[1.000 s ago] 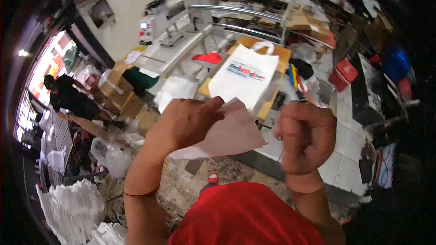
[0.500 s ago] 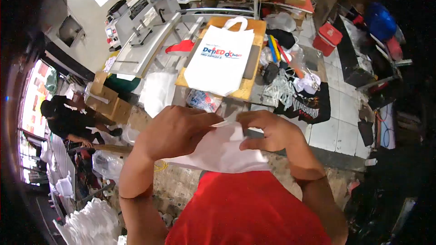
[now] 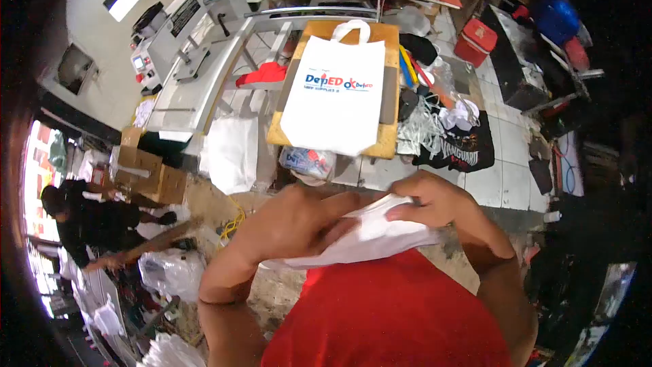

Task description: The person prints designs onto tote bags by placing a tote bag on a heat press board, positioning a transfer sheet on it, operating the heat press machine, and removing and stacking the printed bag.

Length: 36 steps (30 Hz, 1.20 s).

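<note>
In front of my red shirt, both hands hold a white fabric bag (image 3: 370,236) by its upper edge. My left hand (image 3: 288,221) is closed on its left part, with the fingers curled over and partly hidden. My right hand (image 3: 438,200) pinches the right part between thumb and fingers. The bag hangs tilted and creased; its lower end reaches my shirt. Beyond my hands, another white tote bag (image 3: 333,119) lies flat, its handle pointing away and blue and red "DepED" lettering across it. Under it is a yellow-brown wooden board (image 3: 390,41).
Left of the board sit white sheets (image 3: 229,153) and a press machine (image 3: 170,44). To the right lie clear plastic straps (image 3: 420,129) and a black "Vanguard" cloth (image 3: 468,146). A person in black (image 3: 92,221) bends near cardboard boxes (image 3: 146,170) at the left.
My hands and the held bag have moved a little right and down in view. The bag's upper edge now slants up to the right. The view has shifted slightly, and the person at left bends lower.
</note>
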Each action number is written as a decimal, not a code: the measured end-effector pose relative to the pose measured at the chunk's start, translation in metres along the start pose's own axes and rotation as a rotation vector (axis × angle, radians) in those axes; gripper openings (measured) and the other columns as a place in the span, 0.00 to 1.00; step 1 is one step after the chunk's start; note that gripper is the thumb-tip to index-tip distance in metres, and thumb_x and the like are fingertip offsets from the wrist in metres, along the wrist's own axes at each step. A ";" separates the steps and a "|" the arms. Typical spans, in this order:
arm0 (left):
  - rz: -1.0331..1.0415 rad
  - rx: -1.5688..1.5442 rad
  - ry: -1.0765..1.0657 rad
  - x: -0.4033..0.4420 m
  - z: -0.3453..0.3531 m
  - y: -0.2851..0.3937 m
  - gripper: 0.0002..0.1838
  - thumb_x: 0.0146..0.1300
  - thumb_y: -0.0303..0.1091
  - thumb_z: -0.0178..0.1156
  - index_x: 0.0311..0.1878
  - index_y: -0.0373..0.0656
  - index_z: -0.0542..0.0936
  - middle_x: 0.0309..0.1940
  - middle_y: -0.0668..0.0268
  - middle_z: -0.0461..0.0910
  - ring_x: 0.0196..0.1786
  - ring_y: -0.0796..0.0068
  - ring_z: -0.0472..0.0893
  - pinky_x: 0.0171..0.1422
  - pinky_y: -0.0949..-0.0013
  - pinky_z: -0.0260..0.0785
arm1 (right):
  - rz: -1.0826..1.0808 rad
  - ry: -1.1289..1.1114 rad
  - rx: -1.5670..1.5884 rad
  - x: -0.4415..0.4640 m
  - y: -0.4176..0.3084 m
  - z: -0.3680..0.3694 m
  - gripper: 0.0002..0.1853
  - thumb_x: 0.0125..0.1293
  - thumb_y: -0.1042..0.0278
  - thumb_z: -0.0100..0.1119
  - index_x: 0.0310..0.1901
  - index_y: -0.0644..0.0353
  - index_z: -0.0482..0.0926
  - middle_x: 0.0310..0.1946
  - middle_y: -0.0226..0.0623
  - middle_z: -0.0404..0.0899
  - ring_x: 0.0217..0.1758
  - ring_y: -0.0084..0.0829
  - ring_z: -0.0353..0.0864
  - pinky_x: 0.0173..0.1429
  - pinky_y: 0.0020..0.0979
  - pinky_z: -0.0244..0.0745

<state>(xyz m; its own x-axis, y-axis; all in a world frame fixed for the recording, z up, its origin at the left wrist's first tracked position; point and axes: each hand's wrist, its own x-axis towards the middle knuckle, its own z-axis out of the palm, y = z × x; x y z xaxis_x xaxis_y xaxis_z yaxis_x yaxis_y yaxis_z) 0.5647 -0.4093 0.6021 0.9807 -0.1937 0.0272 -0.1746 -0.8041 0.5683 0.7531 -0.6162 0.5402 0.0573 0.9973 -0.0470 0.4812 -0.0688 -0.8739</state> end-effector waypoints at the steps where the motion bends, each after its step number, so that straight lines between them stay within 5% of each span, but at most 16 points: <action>1: -0.047 -0.117 -0.077 -0.009 -0.003 -0.018 0.19 0.64 0.32 0.60 0.59 0.44 0.76 0.32 0.54 0.83 0.34 0.53 0.84 0.37 0.55 0.75 | 0.070 0.054 -0.064 -0.002 0.008 0.000 0.14 0.60 0.66 0.70 0.44 0.62 0.82 0.33 0.34 0.84 0.36 0.26 0.81 0.42 0.33 0.76; 3: -0.076 -0.313 -0.156 -0.025 0.013 -0.074 0.18 0.66 0.34 0.60 0.58 0.44 0.76 0.37 0.53 0.83 0.37 0.50 0.84 0.39 0.54 0.75 | 0.218 0.608 0.334 -0.020 0.032 0.005 0.10 0.58 0.68 0.72 0.39 0.61 0.82 0.30 0.31 0.83 0.33 0.23 0.81 0.40 0.30 0.76; 5: -0.157 -0.336 -0.177 -0.035 0.034 -0.123 0.17 0.65 0.35 0.61 0.57 0.43 0.78 0.38 0.50 0.83 0.40 0.47 0.83 0.43 0.52 0.75 | 0.331 0.732 0.207 -0.042 0.043 -0.014 0.11 0.55 0.72 0.73 0.38 0.62 0.82 0.32 0.33 0.83 0.35 0.23 0.82 0.40 0.29 0.77; 8: 0.118 -0.243 0.024 -0.041 0.039 -0.180 0.12 0.69 0.37 0.57 0.52 0.45 0.79 0.37 0.50 0.81 0.41 0.42 0.80 0.44 0.49 0.73 | 0.371 0.466 -0.090 -0.035 -0.005 -0.056 0.11 0.52 0.73 0.75 0.34 0.64 0.83 0.27 0.34 0.83 0.31 0.23 0.81 0.38 0.28 0.76; 11: -0.055 -0.256 -0.167 -0.016 -0.003 -0.203 0.21 0.71 0.41 0.54 0.62 0.40 0.74 0.42 0.47 0.81 0.43 0.43 0.81 0.52 0.52 0.74 | 0.629 0.342 -0.486 0.010 -0.037 -0.103 0.09 0.54 0.68 0.74 0.33 0.62 0.85 0.25 0.39 0.83 0.29 0.30 0.82 0.38 0.32 0.76; 13: -0.094 -0.280 -0.035 0.004 0.000 -0.234 0.24 0.72 0.42 0.53 0.63 0.36 0.72 0.45 0.45 0.81 0.46 0.44 0.81 0.55 0.55 0.73 | 0.492 0.525 -0.942 0.043 -0.019 -0.135 0.14 0.56 0.63 0.70 0.41 0.61 0.83 0.38 0.47 0.83 0.44 0.44 0.82 0.51 0.43 0.76; 14: -0.134 -0.317 0.083 0.015 0.000 -0.245 0.26 0.73 0.43 0.52 0.65 0.32 0.70 0.47 0.43 0.81 0.49 0.46 0.82 0.58 0.58 0.73 | 0.571 0.645 -0.702 0.084 -0.042 -0.157 0.15 0.53 0.69 0.68 0.45 0.58 0.82 0.48 0.47 0.80 0.58 0.46 0.76 0.63 0.41 0.68; 15: -0.209 -0.487 0.136 0.027 -0.016 -0.244 0.29 0.74 0.47 0.49 0.64 0.26 0.68 0.51 0.41 0.80 0.55 0.51 0.81 0.62 0.63 0.70 | 0.305 0.894 -1.369 0.101 -0.010 -0.181 0.31 0.54 0.66 0.69 0.60 0.58 0.72 0.57 0.51 0.74 0.61 0.51 0.73 0.66 0.47 0.68; 16: -0.146 -0.592 0.195 0.045 -0.001 -0.275 0.32 0.74 0.49 0.49 0.64 0.26 0.67 0.51 0.44 0.80 0.57 0.58 0.79 0.63 0.65 0.68 | 0.093 1.083 -1.611 0.136 -0.026 -0.197 0.37 0.53 0.68 0.69 0.67 0.57 0.66 0.65 0.50 0.67 0.69 0.53 0.65 0.72 0.51 0.59; 18: -0.399 -0.577 0.352 0.067 -0.015 -0.278 0.35 0.74 0.53 0.48 0.66 0.27 0.65 0.53 0.46 0.79 0.59 0.61 0.78 0.64 0.65 0.67 | 0.089 1.236 -1.537 0.184 -0.062 -0.189 0.39 0.56 0.68 0.69 0.70 0.56 0.63 0.70 0.49 0.63 0.74 0.52 0.59 0.77 0.49 0.51; 21: -0.288 -0.401 0.647 0.121 0.037 -0.372 0.27 0.72 0.47 0.50 0.60 0.32 0.70 0.47 0.38 0.78 0.54 0.42 0.78 0.60 0.55 0.68 | -0.024 1.206 -1.407 0.198 -0.016 -0.177 0.37 0.60 0.65 0.65 0.70 0.60 0.62 0.69 0.51 0.63 0.73 0.57 0.58 0.75 0.52 0.52; 23: -0.296 -0.536 0.627 0.130 0.021 -0.360 0.19 0.70 0.41 0.52 0.52 0.32 0.72 0.46 0.38 0.78 0.52 0.38 0.78 0.55 0.49 0.69 | 0.061 1.225 -1.108 0.195 0.043 -0.139 0.34 0.62 0.63 0.64 0.68 0.64 0.63 0.67 0.56 0.64 0.71 0.59 0.60 0.74 0.52 0.54; 27: -0.454 -0.236 0.653 0.158 0.070 -0.418 0.16 0.69 0.38 0.51 0.50 0.33 0.71 0.42 0.38 0.79 0.47 0.36 0.79 0.51 0.47 0.71 | 0.368 1.238 -0.519 0.188 0.164 -0.043 0.30 0.62 0.59 0.63 0.61 0.69 0.68 0.55 0.58 0.73 0.60 0.55 0.71 0.66 0.48 0.64; 28: -0.547 -0.142 0.629 0.159 0.074 -0.422 0.16 0.69 0.37 0.51 0.50 0.34 0.71 0.41 0.38 0.79 0.46 0.35 0.79 0.50 0.46 0.71 | 0.434 1.204 -0.663 0.182 0.212 -0.024 0.26 0.62 0.58 0.64 0.55 0.69 0.73 0.47 0.55 0.77 0.53 0.53 0.76 0.62 0.46 0.69; 33: -0.625 -0.149 0.538 0.160 0.067 -0.418 0.16 0.69 0.34 0.52 0.54 0.34 0.70 0.41 0.35 0.79 0.46 0.34 0.79 0.50 0.45 0.71 | 0.676 1.170 -0.291 0.189 0.238 0.020 0.23 0.60 0.55 0.66 0.48 0.69 0.79 0.32 0.52 0.80 0.43 0.53 0.80 0.53 0.45 0.75; 36: -0.550 -0.170 0.654 0.159 0.071 -0.413 0.17 0.69 0.31 0.51 0.58 0.33 0.69 0.41 0.35 0.79 0.46 0.33 0.79 0.50 0.45 0.70 | 0.710 1.197 -0.181 0.194 0.254 0.021 0.23 0.59 0.55 0.67 0.47 0.68 0.79 0.37 0.52 0.80 0.45 0.52 0.79 0.54 0.45 0.73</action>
<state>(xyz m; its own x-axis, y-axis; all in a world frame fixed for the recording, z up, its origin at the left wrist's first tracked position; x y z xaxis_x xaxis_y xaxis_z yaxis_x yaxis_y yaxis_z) 0.7863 -0.1480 0.3133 0.7849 0.6011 0.1503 0.3027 -0.5837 0.7535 0.8683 -0.4397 0.2994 0.9895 0.1270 0.0692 0.1348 -0.6355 -0.7602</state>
